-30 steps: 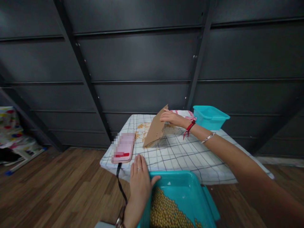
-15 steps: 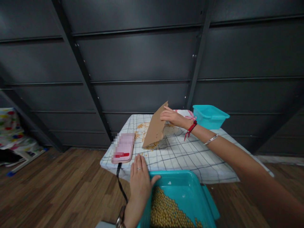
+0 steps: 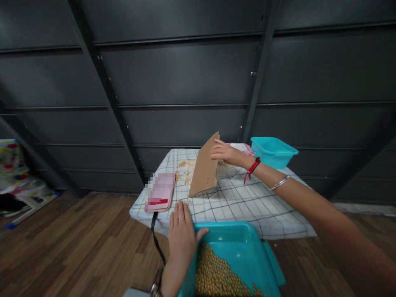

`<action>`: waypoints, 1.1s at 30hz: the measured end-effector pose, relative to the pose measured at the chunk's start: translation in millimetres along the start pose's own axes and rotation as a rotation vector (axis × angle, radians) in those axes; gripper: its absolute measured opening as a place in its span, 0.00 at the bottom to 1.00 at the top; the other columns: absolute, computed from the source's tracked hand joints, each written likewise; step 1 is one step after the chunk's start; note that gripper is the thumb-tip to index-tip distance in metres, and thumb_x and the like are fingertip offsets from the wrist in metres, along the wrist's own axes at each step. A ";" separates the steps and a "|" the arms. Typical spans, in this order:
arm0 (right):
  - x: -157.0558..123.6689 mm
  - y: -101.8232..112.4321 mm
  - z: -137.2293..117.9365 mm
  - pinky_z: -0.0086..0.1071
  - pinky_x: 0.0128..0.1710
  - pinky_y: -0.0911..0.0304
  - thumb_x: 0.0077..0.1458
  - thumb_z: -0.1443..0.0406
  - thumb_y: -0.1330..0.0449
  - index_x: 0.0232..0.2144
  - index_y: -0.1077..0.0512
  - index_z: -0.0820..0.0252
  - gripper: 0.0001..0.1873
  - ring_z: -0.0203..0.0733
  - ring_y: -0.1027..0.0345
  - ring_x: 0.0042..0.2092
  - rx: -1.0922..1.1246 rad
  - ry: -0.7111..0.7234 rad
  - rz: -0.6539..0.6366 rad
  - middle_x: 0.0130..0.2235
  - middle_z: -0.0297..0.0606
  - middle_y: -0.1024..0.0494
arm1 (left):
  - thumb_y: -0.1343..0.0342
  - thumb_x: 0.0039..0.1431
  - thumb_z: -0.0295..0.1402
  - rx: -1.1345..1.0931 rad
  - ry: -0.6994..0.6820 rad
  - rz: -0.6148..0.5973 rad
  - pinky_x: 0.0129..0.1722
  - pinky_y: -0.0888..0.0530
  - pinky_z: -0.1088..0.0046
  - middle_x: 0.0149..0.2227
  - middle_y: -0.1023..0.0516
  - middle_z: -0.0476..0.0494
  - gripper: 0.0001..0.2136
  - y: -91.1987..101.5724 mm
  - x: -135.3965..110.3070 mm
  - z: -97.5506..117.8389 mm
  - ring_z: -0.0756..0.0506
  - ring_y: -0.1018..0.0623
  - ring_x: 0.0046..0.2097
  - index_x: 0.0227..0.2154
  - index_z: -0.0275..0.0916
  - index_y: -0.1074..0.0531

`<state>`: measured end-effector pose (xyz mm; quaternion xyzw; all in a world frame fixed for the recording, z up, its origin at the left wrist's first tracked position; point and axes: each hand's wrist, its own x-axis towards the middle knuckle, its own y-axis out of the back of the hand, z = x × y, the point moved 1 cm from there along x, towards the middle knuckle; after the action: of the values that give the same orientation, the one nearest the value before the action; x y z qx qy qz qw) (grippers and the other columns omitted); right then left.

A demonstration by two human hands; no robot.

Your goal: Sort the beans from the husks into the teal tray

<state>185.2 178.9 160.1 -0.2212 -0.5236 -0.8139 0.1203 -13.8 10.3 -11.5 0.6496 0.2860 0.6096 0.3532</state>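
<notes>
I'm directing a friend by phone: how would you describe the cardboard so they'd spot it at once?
By the dark wall lies a white checked cloth. Near its middle, the right hand holds the cardboard, tilted up beside scattered grains. It is a plain brown sheet, unlike the pink item to its left or turquoise tub to its right.

pink phone [image 3: 161, 190], perhaps; dark wall [image 3: 179, 74]
</notes>
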 end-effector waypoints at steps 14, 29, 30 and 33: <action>8.9 -7.1 -9.1 0.50 0.57 0.52 0.59 0.72 0.58 0.37 0.32 0.58 0.16 0.33 0.36 0.45 -0.027 0.042 -0.017 0.38 0.36 0.27 | 0.55 0.47 0.58 0.001 0.001 0.015 0.51 0.35 0.53 0.54 0.35 0.22 0.40 4.3 1.0 -0.9 0.33 0.35 0.55 0.53 0.25 0.41; -28.9 20.7 -19.8 0.45 0.47 0.43 0.50 0.77 0.55 0.39 0.33 0.59 0.18 0.41 0.35 0.43 -0.154 -0.160 0.070 0.38 0.40 0.25 | 0.57 0.47 0.58 0.036 -0.027 0.048 0.50 0.34 0.52 0.53 0.35 0.19 0.42 2.5 1.0 -1.1 0.31 0.35 0.54 0.52 0.20 0.40; -31.5 25.2 -26.0 0.44 0.45 0.42 0.49 0.78 0.55 0.39 0.33 0.60 0.19 0.42 0.35 0.42 -0.170 -0.181 0.064 0.37 0.40 0.25 | 0.57 0.47 0.58 0.037 -0.024 0.047 0.51 0.35 0.52 0.53 0.35 0.20 0.42 2.7 1.0 -1.0 0.32 0.35 0.54 0.52 0.21 0.40; -40.7 40.3 -45.0 0.39 0.41 0.43 0.47 0.79 0.55 0.38 0.33 0.61 0.20 0.42 0.35 0.39 -0.292 -0.273 -0.028 0.36 0.41 0.25 | 0.57 0.47 0.59 0.046 -0.024 0.041 0.51 0.35 0.53 0.53 0.35 0.21 0.42 3.6 0.9 0.0 0.32 0.35 0.54 0.51 0.22 0.40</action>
<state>227.4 119.7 156.5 -0.3373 -0.4147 -0.8451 0.0036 -13.9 8.9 -8.0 0.6708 0.2822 0.6019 0.3288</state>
